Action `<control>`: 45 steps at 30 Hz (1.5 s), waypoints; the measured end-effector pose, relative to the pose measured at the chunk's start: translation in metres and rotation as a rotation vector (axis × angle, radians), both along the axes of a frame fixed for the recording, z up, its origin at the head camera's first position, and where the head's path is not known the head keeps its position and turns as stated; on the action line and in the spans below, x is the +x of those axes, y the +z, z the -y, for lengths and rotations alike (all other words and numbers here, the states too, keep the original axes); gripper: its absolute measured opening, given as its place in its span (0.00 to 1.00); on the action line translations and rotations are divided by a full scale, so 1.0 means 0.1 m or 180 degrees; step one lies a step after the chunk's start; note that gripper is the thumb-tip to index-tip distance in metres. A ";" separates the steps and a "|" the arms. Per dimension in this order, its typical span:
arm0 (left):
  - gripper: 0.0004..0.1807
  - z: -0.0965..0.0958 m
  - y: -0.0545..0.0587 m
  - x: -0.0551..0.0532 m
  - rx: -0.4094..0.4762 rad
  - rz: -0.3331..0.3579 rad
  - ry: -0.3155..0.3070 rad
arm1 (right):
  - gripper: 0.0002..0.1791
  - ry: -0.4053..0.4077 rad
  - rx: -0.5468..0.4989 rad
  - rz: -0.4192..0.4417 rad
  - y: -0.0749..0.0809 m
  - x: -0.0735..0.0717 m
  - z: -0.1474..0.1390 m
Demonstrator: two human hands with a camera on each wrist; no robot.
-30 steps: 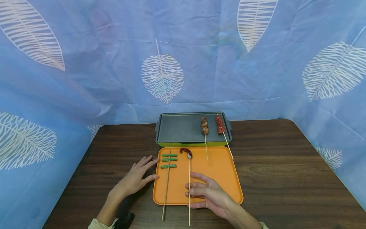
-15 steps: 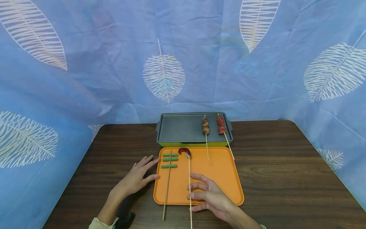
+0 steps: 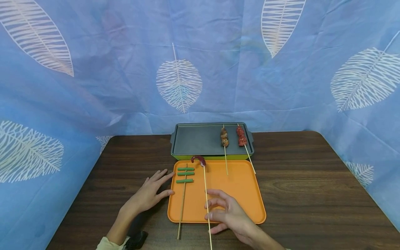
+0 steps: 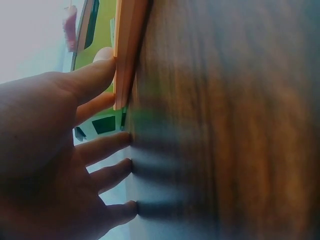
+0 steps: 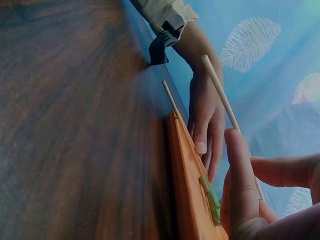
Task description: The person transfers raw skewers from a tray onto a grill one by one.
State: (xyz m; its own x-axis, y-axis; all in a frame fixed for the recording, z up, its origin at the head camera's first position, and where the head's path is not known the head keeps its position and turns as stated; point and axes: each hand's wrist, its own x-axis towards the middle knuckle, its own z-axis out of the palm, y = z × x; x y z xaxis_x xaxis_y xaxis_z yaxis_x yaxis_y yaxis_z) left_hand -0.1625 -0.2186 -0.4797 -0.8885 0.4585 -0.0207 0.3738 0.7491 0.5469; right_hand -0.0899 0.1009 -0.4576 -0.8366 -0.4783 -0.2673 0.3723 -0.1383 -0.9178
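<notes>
My right hand [image 3: 229, 213] pinches a thin wooden skewer [image 3: 205, 184] between thumb and fingers. A curled dark-red piece [image 3: 198, 160], like an octopus tentacle, sits on its far end and overlaps the tray's back rim in the head view. In the right wrist view the bare end of the stick [image 5: 220, 92] slants up, away from the tray. My left hand [image 3: 148, 194] spreads beside the orange tray [image 3: 243, 198], thumb and index finger at its left rim, the other fingertips on the table. A skewer with several green bean-like pieces [image 3: 185, 173] lies on the tray's left side.
Behind the tray stands a dark grill plate [image 3: 197, 139] on a green base. Resting on its right part are a browned meat skewer [image 3: 224, 137] and a red meat skewer [image 3: 241, 135], their sticks reaching over the tray. A blue leaf-patterned cloth [image 3: 125, 86] hangs behind the brown table [image 3: 297, 194].
The tentacle-like end of the skewer has risen off the tray and shifted forward and left, while its bare end swung right. My left hand keeps its place at the tray.
</notes>
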 end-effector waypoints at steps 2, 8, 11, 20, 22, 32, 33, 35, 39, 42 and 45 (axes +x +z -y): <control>0.36 0.00 0.00 0.00 -0.0008 -0.0014 -0.0005 | 0.38 -0.0003 0.0028 -0.0099 0.03 -0.01 -0.01; 0.36 0.01 0.00 0.00 -0.0002 -0.0009 -0.0017 | 0.37 -0.0054 0.0080 -0.0289 0.15 -0.09 -0.05; 0.36 0.01 0.00 0.00 0.0009 0.0004 -0.0022 | 0.37 -0.0077 0.0121 -0.0347 0.21 -0.15 -0.07; 0.36 0.01 0.00 -0.01 0.0004 0.0002 -0.0018 | 0.37 -0.0206 0.0193 -0.0523 0.39 -0.37 -0.08; 0.36 0.01 0.00 -0.01 0.0007 0.0007 -0.0025 | 0.37 -0.0245 0.0208 -0.0550 0.43 -0.43 -0.09; 0.36 0.01 0.00 0.00 0.0055 0.0033 -0.0037 | 0.36 -0.0414 0.0429 -0.0614 0.47 -0.73 -0.08; 0.36 0.02 0.00 -0.01 0.0055 0.0037 -0.0038 | 0.36 -0.0424 0.0450 -0.0605 0.47 -0.75 -0.08; 0.36 0.02 0.00 -0.01 0.0049 0.0046 -0.0037 | 0.36 -0.0431 0.0490 -0.0575 0.47 -0.80 -0.06; 0.37 0.02 0.00 -0.01 0.0041 0.0068 -0.0013 | 0.36 -0.0428 0.0492 -0.0522 0.49 -0.92 -0.01; 0.37 0.02 0.00 -0.01 0.0032 0.0075 0.0006 | 0.35 -0.0435 0.0463 -0.0439 0.50 -1.01 0.02; 0.37 0.02 0.00 -0.01 0.0020 0.0082 0.0006 | 0.36 -0.0422 0.0489 -0.0357 0.51 -1.09 0.03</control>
